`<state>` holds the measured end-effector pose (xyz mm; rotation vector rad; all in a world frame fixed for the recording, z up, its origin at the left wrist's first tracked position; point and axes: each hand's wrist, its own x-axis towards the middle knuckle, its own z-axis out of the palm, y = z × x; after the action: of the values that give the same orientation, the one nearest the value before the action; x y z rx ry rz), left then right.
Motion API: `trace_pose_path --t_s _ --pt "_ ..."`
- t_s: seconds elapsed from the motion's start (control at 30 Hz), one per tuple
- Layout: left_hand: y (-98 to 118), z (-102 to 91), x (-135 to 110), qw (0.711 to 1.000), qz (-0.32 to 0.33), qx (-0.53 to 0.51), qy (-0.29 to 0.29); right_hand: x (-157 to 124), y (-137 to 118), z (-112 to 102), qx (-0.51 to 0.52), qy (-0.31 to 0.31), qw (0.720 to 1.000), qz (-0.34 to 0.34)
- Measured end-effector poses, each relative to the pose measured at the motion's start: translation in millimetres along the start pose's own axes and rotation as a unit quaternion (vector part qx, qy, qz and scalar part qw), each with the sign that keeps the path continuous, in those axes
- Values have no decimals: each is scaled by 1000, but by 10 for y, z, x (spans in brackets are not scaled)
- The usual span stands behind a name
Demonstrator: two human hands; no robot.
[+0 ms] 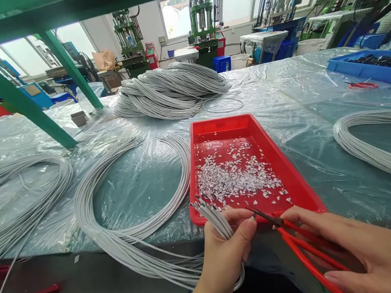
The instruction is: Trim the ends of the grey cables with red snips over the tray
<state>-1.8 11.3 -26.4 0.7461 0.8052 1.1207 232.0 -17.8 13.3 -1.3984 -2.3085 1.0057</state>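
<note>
My left hand (229,251) is closed around a bundle of grey cables (213,216), their cut ends sticking up over the near rim of a red tray (292,169). Thumb and forefinger pinch one cable end apart from the bundle. In my right hand (341,242) are red-handled scissors (298,244), the blades pointing left at that pinched end. Whether the blades touch it I cannot tell. Many small silvery scraps (231,178) lie in the tray. From my left hand the cables run back into a loose coil (89,210) on the table.
A big heap of grey cable (170,90) lies at the table's back. More coils rest at left (48,192) and right (368,136). A blue tray (367,70) of black parts stands far right, near red-handled scissors (362,85). Green posts (70,70) rise at left.
</note>
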Motion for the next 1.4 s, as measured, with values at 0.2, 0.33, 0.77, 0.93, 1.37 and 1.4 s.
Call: trace_pose_path --t_s 0.2,0.33,0.77,0.93,1.37,1.4 --pt "15 8 -8 1000 -12 -3 -20 54 -253 -70 65 14 997 49" --pt "56 20 -19 999 -19 0 -38 -23 -93 -3 142 14 989 43" --pt "71 39 -18 999 -23 13 -29 -39 -64 -32 48 -36 998 8" --pt "42 43 2 999 -23 -5 -26 8 -17 -74 49 -21 999 10" --pt "57 27 12 997 -16 -33 -64 -179 317 69 103 -42 994 -10" --pt "59 29 12 997 -14 -33 -73 -176 284 61 88 -46 995 -5"
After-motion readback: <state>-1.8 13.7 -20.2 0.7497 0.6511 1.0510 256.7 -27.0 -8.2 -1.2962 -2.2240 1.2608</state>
